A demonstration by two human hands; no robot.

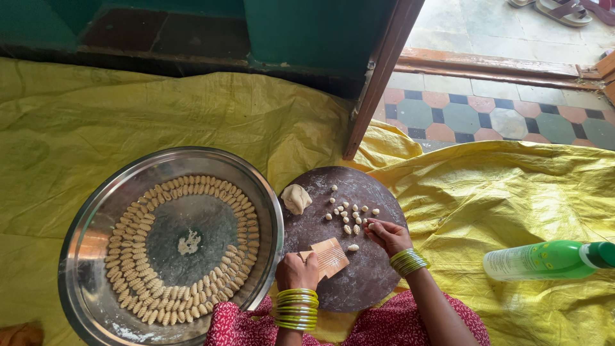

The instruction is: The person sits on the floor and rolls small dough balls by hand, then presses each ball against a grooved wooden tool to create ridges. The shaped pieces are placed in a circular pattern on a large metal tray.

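One head-worn camera looks steeply down from close above the floor, facing a doorway at the frame's top.

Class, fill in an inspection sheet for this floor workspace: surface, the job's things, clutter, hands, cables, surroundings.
Surface: yellow sheet spread over the floor, wrinkled.
Job's things: round dark board with dough lump and small dough pieces; ridged wooden comb; steel tray with shaped pieces in rings.
Clutter: green bottle lying on its side.
Hands: left hand on the comb; right hand touching dough pieces.
Cables: nothing seen.
Surroundings: wooden door frame, patterned tiles, sandals.
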